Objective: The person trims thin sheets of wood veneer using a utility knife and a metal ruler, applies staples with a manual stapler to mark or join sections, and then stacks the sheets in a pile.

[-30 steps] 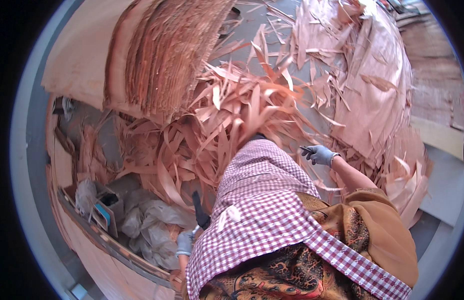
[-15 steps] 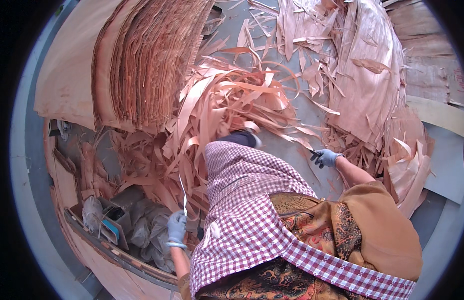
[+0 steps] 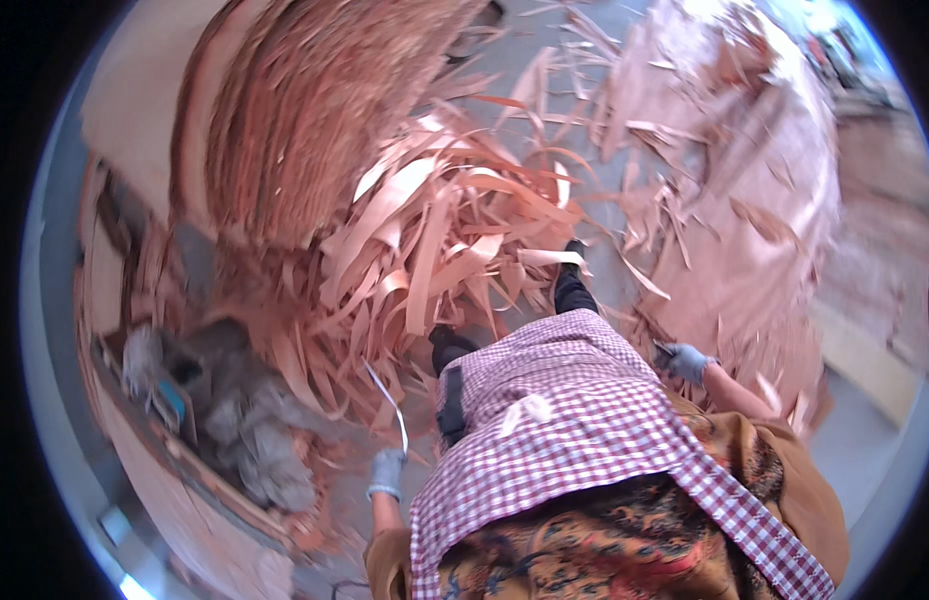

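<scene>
My left hand (image 3: 387, 473), in a grey-blue work glove, is closed around the lower end of a thin, curved white strip (image 3: 392, 405). The strip points up toward the heap of veneer shavings (image 3: 434, 225). At the right, my gloved right hand (image 3: 688, 363) grips a small dark tool (image 3: 664, 350); its exact kind is too small to tell. A checked red-and-white apron (image 3: 554, 400) lies between my arms, and a dark shoe (image 3: 574, 250) touches the long peelings.
A tall stack of thin wood veneer sheets (image 3: 284, 130) stands at the upper left. Broad loose veneer sheets (image 3: 754, 200) lie at the right. A low box with a wooden rim (image 3: 199, 455) holds grey plastic bags (image 3: 249, 430) at the lower left.
The view has shifted and turned, with motion blur. My feet now show more fully below the apron. Both hands keep hold of what they had.
</scene>
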{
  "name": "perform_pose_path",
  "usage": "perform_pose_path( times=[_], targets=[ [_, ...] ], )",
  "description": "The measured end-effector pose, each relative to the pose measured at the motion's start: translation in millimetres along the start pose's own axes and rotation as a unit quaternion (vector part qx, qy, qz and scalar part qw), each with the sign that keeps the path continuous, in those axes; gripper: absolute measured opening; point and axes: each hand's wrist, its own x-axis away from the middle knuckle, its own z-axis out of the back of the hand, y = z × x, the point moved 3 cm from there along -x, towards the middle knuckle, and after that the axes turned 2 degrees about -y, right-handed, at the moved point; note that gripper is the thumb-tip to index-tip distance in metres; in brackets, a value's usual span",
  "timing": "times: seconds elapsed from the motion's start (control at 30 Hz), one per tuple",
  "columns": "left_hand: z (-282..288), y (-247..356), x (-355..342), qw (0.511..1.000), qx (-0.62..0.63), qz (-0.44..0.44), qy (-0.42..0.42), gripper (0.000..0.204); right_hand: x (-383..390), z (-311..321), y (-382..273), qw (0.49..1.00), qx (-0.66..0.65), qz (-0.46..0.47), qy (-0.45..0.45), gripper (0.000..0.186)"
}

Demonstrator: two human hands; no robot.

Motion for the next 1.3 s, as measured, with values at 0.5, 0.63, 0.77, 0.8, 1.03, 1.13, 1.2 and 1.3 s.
perform_pose_path(
  times=[0.5,0.63,0.77,0.8,1.03,1.13,1.2,1.3],
  targets=[
    [-5.2,49.4,8.4,0.788,0.524,0.292,0.139,0.012,-27.0,19.1,-176.8,0.995,0.057,0.084,-0.02,0.046],
    [-50.5,-1.3,70.1,0.703,0.532,0.425,0.207,0.018,-46.1,-54.7,-180.8,0.978,0.143,0.09,-0.124,0.042],
    [-99.3,-10.6,115.0,0.723,0.523,0.398,0.213,0.021,-45.8,-133.1,-225.4,0.938,0.217,0.182,-0.201,0.041],
    [-98.3,-10.7,116.5,0.733,0.522,0.374,0.226,0.02,-51.5,-142.5,-233.8,0.952,0.167,0.146,-0.209,0.042],
    [-73.7,-18.9,117.1,0.708,0.548,0.386,0.223,0.024,-63.5,-173.2,-262.2,0.935,0.267,0.165,-0.164,0.04],
    [-38.6,-15.4,112.7,0.709,0.529,0.404,0.231,0.023,-128.0,-123.0,-230.7,0.933,0.266,0.151,-0.19,0.039],
    [-30.4,-11.5,115.6,0.692,0.555,0.407,0.218,0.022,-162.5,-86.2,-218.0,0.935,0.256,0.149,-0.195,0.038],
    [-64.1,-5.2,134.4,0.6,0.629,0.414,0.269,0.021,-163.1,-118.6,-274.3,0.917,0.348,0.1,-0.169,0.037]
  ],
)
